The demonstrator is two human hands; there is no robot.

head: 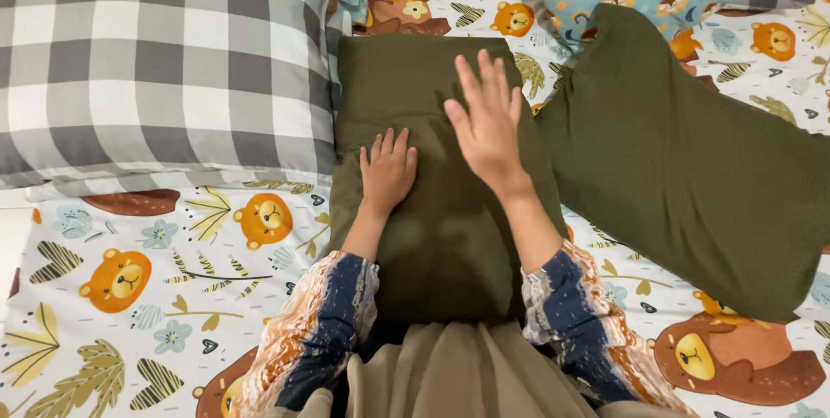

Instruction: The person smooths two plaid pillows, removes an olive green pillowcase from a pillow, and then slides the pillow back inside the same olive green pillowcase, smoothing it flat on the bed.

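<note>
Bear-print bed (130, 297), olive pillows (432, 236), checked pillow (156, 72)

packages: none in view | labels: none; signs: none | screens: none

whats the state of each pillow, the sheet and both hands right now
middle green pillow: lying flat lengthwise, both hands on it
left hand: open, palm down on the middle green pillow
right hand: open, fingers spread, on or just above that pillow
right green pillow: lying at a slant, untouched
checked pillow: lying flat, untouched
sheet: spread out, bear print up
</note>
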